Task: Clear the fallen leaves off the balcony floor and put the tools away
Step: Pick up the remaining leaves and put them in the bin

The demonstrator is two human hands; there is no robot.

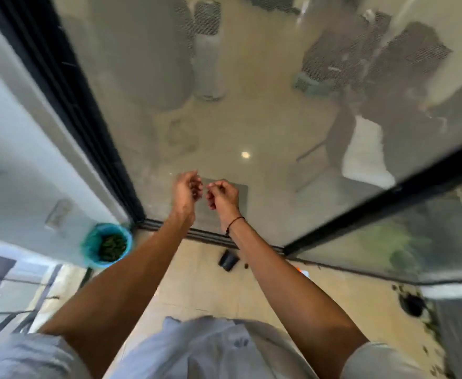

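My left hand and my right hand are raised side by side in front of the sliding screen door, almost touching. The left hand's fingers are loosely curled; the right hand's fingers are curled in tighter. Motion blur softens both, and I see nothing held in either. A bin with a teal liner stands on the floor at the left by the door frame, with green leaves inside. Scattered leaf bits lie around a floor drain at the right.
A small black object lies on the beige tiles near the door track, with a brown speck beside it. A black door frame runs up the left. The balcony railing is at the lower left.
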